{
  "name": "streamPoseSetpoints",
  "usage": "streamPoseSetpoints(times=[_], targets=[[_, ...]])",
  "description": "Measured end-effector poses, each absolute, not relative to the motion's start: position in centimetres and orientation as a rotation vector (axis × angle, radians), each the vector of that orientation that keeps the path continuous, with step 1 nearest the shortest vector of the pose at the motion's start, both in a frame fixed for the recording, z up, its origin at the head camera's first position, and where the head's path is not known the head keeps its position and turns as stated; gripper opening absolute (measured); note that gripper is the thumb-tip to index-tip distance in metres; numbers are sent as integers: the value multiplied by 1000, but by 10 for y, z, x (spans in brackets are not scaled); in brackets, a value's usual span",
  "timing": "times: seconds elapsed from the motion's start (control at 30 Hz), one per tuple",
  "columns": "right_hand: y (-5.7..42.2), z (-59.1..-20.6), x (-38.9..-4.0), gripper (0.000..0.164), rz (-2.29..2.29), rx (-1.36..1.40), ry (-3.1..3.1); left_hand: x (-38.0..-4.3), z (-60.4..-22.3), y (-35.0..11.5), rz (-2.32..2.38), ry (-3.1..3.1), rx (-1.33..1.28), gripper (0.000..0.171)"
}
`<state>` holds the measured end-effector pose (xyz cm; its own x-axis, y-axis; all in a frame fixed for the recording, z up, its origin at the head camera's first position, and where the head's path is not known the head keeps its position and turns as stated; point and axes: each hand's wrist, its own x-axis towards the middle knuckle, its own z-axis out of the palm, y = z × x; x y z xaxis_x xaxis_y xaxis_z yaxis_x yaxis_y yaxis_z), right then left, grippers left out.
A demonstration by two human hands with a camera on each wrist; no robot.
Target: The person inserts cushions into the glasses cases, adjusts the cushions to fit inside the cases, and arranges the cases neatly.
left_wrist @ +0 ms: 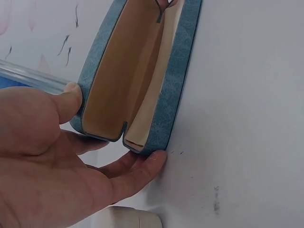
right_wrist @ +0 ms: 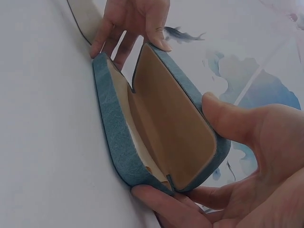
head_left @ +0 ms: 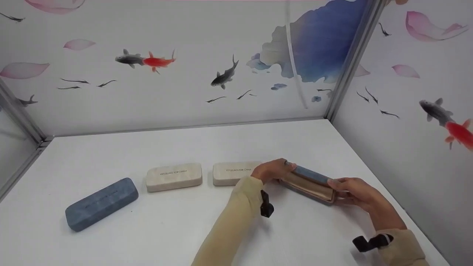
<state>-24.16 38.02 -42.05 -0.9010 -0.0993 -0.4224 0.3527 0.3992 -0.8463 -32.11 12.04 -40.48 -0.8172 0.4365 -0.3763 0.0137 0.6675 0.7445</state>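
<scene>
A blue glasses case [head_left: 314, 175] stands with its lid raised, showing a tan inside, at the right of the table. My left hand [head_left: 275, 170] grips its left end, thumb on the lid's edge and fingertips at the base. At the other end my right hand [head_left: 356, 190] holds it the same way, the thumb pressing the lid's rim [right_wrist: 187, 90]. A pale cream layer [left_wrist: 147, 111] shows inside the base; whether it is a loose cloth, I cannot tell.
Two cream glasses cases, one in the middle [head_left: 173, 177] and one partly behind the left hand [head_left: 231, 175], lie closed on the white table [head_left: 166, 236]. A closed blue case [head_left: 101, 203] lies slanted at the left. Printed white walls [head_left: 184, 103] enclose the table's back and sides.
</scene>
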Motion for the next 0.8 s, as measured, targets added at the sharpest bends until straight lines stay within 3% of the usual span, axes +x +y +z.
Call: streamPoseSetpoints(times=[0.8], targets=[[374, -427, -232, 85, -1441, 226, 2404, -319, -406, 113, 1137, 2362, 366, 66]])
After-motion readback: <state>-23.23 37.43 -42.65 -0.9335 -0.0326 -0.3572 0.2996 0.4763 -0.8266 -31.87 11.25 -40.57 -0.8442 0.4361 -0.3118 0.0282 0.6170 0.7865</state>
